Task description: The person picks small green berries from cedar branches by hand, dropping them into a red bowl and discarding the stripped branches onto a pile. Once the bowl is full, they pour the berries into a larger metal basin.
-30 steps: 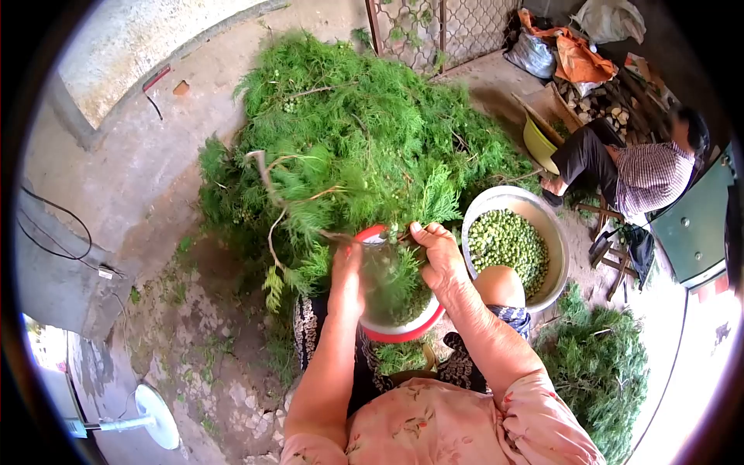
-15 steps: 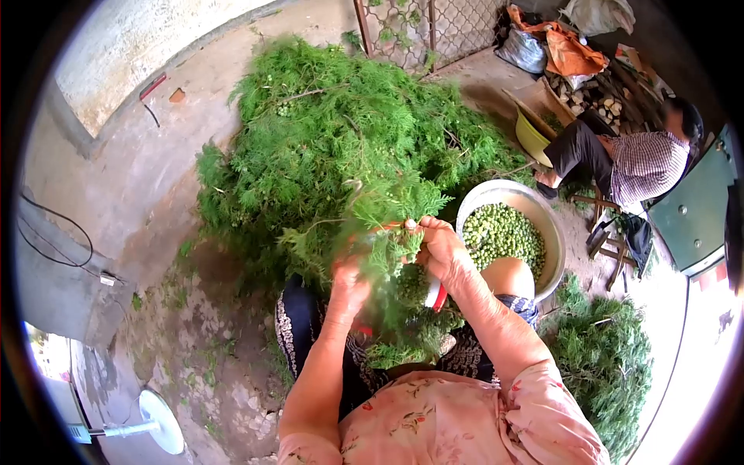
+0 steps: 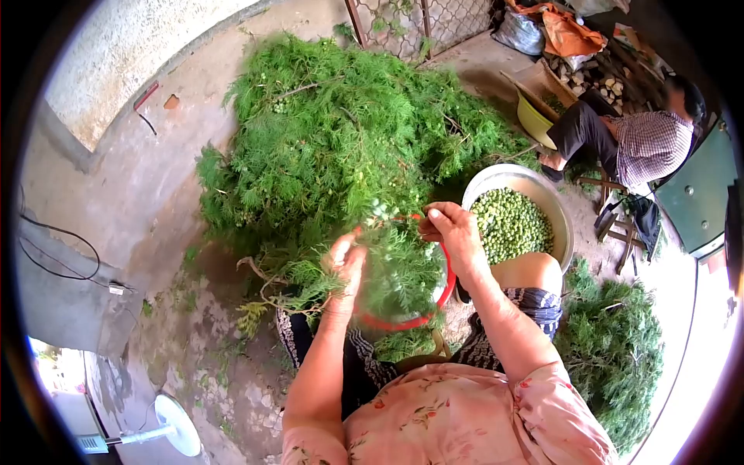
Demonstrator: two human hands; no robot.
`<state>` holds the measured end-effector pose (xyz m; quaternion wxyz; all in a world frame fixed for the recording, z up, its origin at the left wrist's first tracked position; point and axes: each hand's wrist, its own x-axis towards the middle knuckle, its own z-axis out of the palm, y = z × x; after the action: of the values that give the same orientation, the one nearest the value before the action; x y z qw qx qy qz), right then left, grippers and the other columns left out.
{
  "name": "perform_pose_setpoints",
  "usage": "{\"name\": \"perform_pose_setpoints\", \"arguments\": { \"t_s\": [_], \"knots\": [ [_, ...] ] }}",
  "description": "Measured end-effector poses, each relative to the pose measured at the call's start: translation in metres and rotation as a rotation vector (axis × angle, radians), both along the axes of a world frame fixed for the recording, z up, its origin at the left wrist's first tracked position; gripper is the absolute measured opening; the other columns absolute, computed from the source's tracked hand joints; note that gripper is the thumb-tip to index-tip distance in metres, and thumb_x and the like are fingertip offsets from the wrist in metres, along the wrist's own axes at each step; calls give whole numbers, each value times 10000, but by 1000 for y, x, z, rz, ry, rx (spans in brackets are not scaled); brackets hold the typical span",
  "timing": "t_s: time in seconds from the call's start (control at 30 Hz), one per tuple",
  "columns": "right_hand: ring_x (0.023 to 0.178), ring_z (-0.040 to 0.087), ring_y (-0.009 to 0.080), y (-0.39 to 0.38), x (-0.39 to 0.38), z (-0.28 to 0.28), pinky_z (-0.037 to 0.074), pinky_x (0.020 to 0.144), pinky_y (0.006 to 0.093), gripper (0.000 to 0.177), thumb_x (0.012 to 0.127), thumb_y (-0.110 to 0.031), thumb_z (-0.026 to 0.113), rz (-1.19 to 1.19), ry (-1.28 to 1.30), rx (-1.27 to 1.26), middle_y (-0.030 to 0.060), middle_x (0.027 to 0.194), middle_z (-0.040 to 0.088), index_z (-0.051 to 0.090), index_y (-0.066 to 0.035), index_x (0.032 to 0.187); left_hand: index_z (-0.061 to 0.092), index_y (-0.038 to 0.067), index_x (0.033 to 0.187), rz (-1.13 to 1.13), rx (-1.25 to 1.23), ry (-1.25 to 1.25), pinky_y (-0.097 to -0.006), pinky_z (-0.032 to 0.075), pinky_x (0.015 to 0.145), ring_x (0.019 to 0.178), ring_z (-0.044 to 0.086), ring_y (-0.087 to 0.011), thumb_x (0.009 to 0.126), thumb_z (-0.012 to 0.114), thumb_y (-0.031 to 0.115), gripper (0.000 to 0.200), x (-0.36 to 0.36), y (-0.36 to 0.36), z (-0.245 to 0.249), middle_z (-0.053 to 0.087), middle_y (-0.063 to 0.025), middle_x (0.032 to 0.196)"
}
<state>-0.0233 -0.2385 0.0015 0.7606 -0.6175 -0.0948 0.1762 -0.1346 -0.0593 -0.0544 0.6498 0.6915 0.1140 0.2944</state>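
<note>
My left hand (image 3: 346, 267) is closed on a leafy evergreen sprig (image 3: 399, 267), which is blurred and spreads over a red-rimmed basin (image 3: 448, 293) between my knees. More foliage and a bare, curved twig (image 3: 267, 279) lie beside that wrist. To the right, my right hand (image 3: 456, 232) has its thumb and fingers pinched together above the basin's far right rim. Whatever is between those fingertips is too small to make out. A large metal basin (image 3: 564, 232) stands just beyond, partly filled with small green cones (image 3: 511, 225).
A heap of cut evergreen branches (image 3: 333, 139) rises in front of me. Another pile (image 3: 608, 345) lies at right. A person (image 3: 655, 151) sits at far right, near a yellow basin (image 3: 535, 124) and firewood (image 3: 597, 77). A white fan (image 3: 178, 426) stands at lower left.
My hands have moved apart, the right one rightward from the sprig. The sprig has dropped lower over the red-rimmed basin, now more exposed. A twig appears beside my left wrist.
</note>
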Motion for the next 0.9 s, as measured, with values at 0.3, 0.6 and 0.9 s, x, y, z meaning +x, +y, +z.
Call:
{"name": "perform_pose_setpoints", "arguments": {
  "t_s": [0.3, 0.6, 0.9],
  "knots": [
    [985, 514, 308, 9, -40, -10, 421, 861, 368, 486, 657, -116, 729, 121, -703, -465, 124, 1028, 554, 520, -59, 1092, 636, 2, 910, 116, 305, 180, -264, 465, 611, 626, 583, -130, 715, 682, 92, 219, 0, -19, -3, 643, -106, 736],
    [848, 503, 299, 39, -51, -37, 401, 742, 402, 273, 653, -126, 686, 133, -872, -618, 95, 840, 523, 616, -81, 913, 611, 9, 824, 144, 554, 175, -309, 471, 554, 567, 585, -221, 688, 647, 43, 145, -12, -10, -15, 617, -133, 701],
    [633, 585, 294, 47, -66, -35, 501, 613, 342, 97, 716, -111, 547, 254, -815, -900, 142, 723, 554, 574, -27, 758, 569, 27, 826, 5, 854, 244, -413, 445, 599, 713, 576, -341, 711, 603, 98, 139, -8, -12, -25, 580, -162, 731]
  ]
}}
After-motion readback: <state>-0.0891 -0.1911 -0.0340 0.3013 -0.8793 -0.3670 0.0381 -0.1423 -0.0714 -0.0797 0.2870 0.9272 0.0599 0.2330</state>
